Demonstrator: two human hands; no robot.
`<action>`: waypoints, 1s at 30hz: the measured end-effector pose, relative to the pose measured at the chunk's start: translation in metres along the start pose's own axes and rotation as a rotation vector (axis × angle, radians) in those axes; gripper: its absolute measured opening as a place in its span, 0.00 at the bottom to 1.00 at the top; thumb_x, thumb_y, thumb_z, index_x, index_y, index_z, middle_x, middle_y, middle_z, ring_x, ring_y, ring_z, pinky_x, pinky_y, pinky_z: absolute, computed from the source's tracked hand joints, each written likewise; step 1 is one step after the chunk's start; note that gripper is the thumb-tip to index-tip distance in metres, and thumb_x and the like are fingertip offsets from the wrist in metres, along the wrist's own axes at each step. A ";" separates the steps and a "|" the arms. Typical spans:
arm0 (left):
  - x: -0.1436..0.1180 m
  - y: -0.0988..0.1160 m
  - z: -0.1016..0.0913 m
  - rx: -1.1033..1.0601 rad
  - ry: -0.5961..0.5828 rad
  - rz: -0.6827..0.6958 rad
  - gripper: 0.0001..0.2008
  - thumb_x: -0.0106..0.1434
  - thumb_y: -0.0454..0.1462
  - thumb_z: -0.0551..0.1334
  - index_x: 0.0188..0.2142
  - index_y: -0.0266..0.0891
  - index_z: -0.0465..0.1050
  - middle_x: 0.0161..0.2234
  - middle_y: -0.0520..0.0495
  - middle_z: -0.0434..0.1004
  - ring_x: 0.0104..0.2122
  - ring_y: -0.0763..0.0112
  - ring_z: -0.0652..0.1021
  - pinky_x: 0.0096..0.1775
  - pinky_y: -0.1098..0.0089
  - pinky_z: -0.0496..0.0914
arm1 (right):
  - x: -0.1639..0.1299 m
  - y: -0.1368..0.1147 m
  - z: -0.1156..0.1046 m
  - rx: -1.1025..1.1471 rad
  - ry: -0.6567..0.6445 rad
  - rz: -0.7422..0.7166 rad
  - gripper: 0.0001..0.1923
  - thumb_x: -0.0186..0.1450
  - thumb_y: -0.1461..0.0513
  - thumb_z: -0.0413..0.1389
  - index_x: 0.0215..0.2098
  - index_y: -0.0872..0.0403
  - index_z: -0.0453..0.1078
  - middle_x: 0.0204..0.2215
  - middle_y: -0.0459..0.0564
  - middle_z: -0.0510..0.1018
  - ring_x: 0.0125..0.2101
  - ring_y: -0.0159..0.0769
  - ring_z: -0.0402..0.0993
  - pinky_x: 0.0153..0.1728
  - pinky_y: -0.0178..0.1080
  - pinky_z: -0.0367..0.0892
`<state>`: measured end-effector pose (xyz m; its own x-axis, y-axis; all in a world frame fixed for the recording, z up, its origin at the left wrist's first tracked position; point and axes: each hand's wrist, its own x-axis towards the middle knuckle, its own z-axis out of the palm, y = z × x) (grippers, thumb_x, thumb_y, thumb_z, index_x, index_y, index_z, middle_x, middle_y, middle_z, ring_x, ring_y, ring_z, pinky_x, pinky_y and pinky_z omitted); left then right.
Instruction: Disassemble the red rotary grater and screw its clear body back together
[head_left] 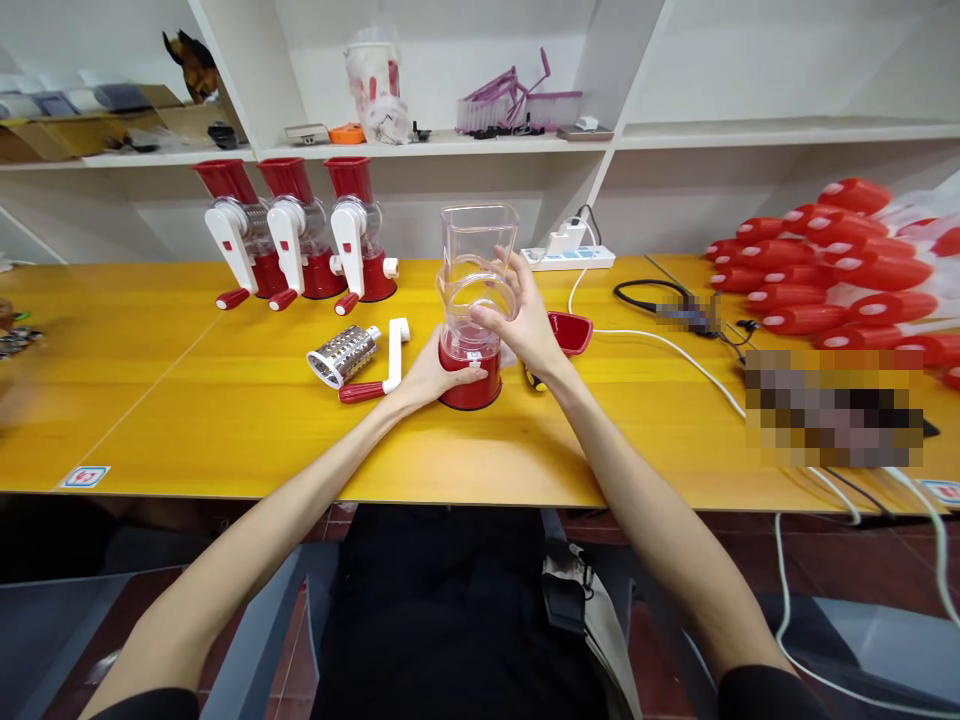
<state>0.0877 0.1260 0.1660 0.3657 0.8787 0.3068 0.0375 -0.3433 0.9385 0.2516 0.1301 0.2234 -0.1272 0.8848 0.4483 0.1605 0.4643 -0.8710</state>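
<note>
My left hand point(442, 375) is wrapped round the red base point(471, 392), which stands upright on the table in front of me. On top of it is a clear plastic housing point(478, 240) with a square upper opening. My right hand point(525, 315) grips this housing from the right, thumb in front and fingers partly hidden behind. Left of my hands lie a metal grater drum point(343, 355) and a white crank handle point(395, 355) with a red grip. Behind my right wrist sits a red hopper piece point(570, 333). A small black and yellow object point(534, 380) is half hidden there.
Several assembled rotary graters point(360, 235) stand at the back left. A power strip point(568, 258) with a white cable point(667, 345) lies behind on the right. Several red-ended handles point(847, 265) are piled at the far right. White shelves point(442, 146) rise behind the yellow table point(247, 420).
</note>
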 end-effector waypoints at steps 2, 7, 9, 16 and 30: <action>-0.001 0.001 0.000 -0.001 -0.005 -0.003 0.43 0.47 0.42 0.75 0.60 0.36 0.62 0.63 0.35 0.68 0.65 0.49 0.68 0.68 0.49 0.58 | 0.000 0.000 -0.001 0.016 -0.004 -0.001 0.60 0.49 0.41 0.63 0.70 0.54 0.43 0.66 0.55 0.53 0.68 0.24 0.56 0.82 0.48 0.51; -0.001 0.003 0.000 -0.013 -0.016 -0.018 0.44 0.47 0.42 0.75 0.61 0.35 0.61 0.64 0.35 0.68 0.65 0.50 0.68 0.68 0.51 0.58 | 0.002 0.001 -0.006 0.040 -0.063 0.010 0.54 0.53 0.46 0.62 0.70 0.55 0.46 0.67 0.55 0.50 0.70 0.25 0.52 0.82 0.46 0.51; -0.001 0.004 -0.001 -0.015 -0.013 -0.021 0.46 0.47 0.42 0.75 0.62 0.35 0.60 0.65 0.34 0.67 0.65 0.51 0.68 0.68 0.52 0.58 | 0.005 0.002 -0.009 0.056 -0.121 0.017 0.48 0.57 0.48 0.58 0.70 0.56 0.48 0.66 0.56 0.53 0.69 0.23 0.54 0.81 0.44 0.55; -0.002 0.004 -0.002 0.005 0.003 -0.029 0.48 0.46 0.44 0.76 0.64 0.36 0.61 0.65 0.33 0.66 0.64 0.49 0.69 0.68 0.49 0.57 | 0.016 0.006 -0.021 0.149 -0.297 0.116 0.40 0.64 0.45 0.47 0.66 0.60 0.54 0.54 0.54 0.68 0.59 0.14 0.65 0.67 0.30 0.71; -0.002 0.003 -0.001 0.017 -0.002 0.023 0.45 0.46 0.47 0.75 0.60 0.33 0.63 0.61 0.31 0.70 0.61 0.48 0.72 0.67 0.49 0.60 | 0.005 -0.009 -0.031 0.296 0.121 0.135 0.40 0.64 0.47 0.49 0.67 0.61 0.52 0.56 0.55 0.67 0.60 0.14 0.65 0.70 0.32 0.69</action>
<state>0.0864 0.1235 0.1685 0.3688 0.8698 0.3277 0.0450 -0.3688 0.9284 0.2800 0.1320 0.2397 -0.0040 0.9439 0.3303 -0.1248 0.3273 -0.9367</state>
